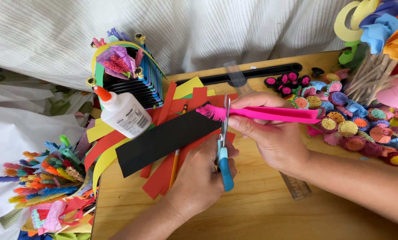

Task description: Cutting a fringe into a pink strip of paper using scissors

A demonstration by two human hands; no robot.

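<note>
Pink paper strip [270, 114] pinched in right hand [270, 133], scissors [223, 146] in left hand [199, 178].

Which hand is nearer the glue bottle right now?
Left. The left hand, holding the scissors, sits right of and below the glue bottle. The right hand, gripping the pink paper strip, is farther right, beyond the scissors.

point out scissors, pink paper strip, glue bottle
scissors [224, 151], head view, on the blue handle.
pink paper strip [274, 114], head view, mid-strip.
glue bottle [125, 113], head view, on the white body.
</note>
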